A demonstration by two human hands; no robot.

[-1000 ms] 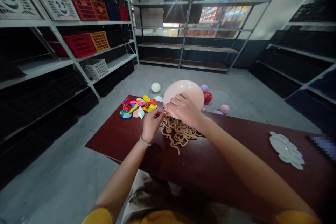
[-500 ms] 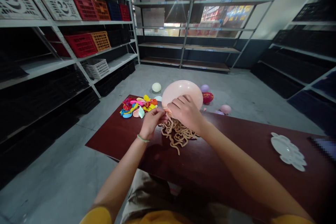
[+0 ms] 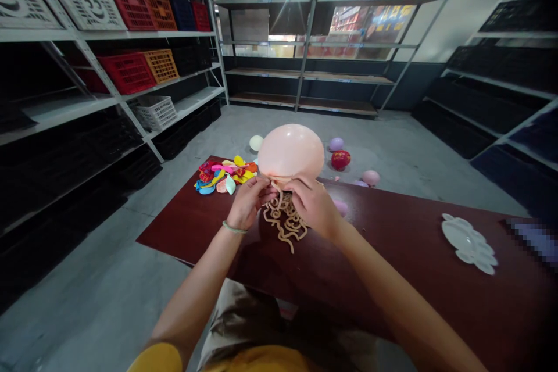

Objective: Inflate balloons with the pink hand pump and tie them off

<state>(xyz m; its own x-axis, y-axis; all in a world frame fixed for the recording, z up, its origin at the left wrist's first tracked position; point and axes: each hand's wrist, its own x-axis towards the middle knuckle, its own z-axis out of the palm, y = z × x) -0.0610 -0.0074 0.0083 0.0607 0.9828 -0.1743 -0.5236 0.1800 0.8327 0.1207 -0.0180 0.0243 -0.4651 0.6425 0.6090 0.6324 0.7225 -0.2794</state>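
An inflated pale pink balloon (image 3: pixel 291 150) stands above the dark red table (image 3: pixel 383 267), held at its neck. My left hand (image 3: pixel 247 202) pinches the neck from the left, fingers closed. From the right, my right hand (image 3: pixel 312 204) is closed on the same neck, just under the balloon. Below both hands a tangle of tan rubber bands (image 3: pixel 284 222) lies on the table.
A heap of limp colourful balloons (image 3: pixel 222 174) lies at the table's far left corner. A white flower-shaped palette (image 3: pixel 468 236) rests at the right. Several inflated balloons (image 3: pixel 340 158) lie on the floor beyond. Metal shelves with plastic crates (image 3: pixel 131 70) line the left.
My right hand slid down from the balloon's side to its neck. The balloon now stands higher and fully in view above both hands.
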